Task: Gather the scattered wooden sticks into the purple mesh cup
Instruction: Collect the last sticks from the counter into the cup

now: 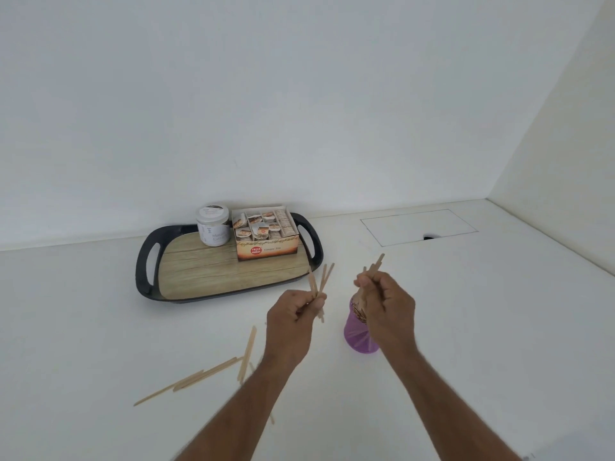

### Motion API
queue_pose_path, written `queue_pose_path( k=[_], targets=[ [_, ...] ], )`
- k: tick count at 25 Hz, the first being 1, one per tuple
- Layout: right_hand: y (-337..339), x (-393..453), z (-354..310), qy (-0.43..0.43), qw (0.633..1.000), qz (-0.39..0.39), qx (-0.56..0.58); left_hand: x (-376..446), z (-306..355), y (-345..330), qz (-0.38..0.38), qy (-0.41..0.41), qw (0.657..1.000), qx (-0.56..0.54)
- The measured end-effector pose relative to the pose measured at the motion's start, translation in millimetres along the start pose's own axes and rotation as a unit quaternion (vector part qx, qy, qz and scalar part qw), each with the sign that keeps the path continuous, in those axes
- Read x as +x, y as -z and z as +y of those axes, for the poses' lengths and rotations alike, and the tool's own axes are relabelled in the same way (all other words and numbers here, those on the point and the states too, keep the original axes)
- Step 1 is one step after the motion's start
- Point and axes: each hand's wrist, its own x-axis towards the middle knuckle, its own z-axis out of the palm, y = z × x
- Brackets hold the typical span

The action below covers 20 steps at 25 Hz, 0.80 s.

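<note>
Both hands' grips hold sticks, left hand (293,311) beside, right hand (387,302) above the cup (357,334), more sticks (213,369) lying near-left on the table (466,327).

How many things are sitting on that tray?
2: a white jar at the back left of the tray, and an open box of tea bags beside it on the right. Nothing else shows there.

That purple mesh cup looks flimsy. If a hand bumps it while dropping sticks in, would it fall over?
Possibly. The purple mesh cup looks thin-walled and see-through, so it is probably light and easy to shove. It stands taller than it is wide, and the sticks poking above its rim would likely make it top-heavy. The right hand working right over it could tip it.
</note>
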Motion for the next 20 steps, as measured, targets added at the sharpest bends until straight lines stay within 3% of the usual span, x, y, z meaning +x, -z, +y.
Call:
queue_pose_path(
  k=[8,14,20],
  targets=[
    [34.5,10.7,33.3,-0.014,0.997,0.046,-0.064,25.8,16.1,-64.8,-0.052,0.021,0.998,-0.028],
    [34.5,4.1,52.6,-0.021,0.995,0.021,-0.1,26.4,5.5,-89.3,-0.079,0.064,0.988,0.113],
    [36.8,-2.5,65.9,-0.094,0.975,-0.024,-0.198,19.2,-4.2,-90.9,-0.121,0.061,0.98,0.143]
  ],
)
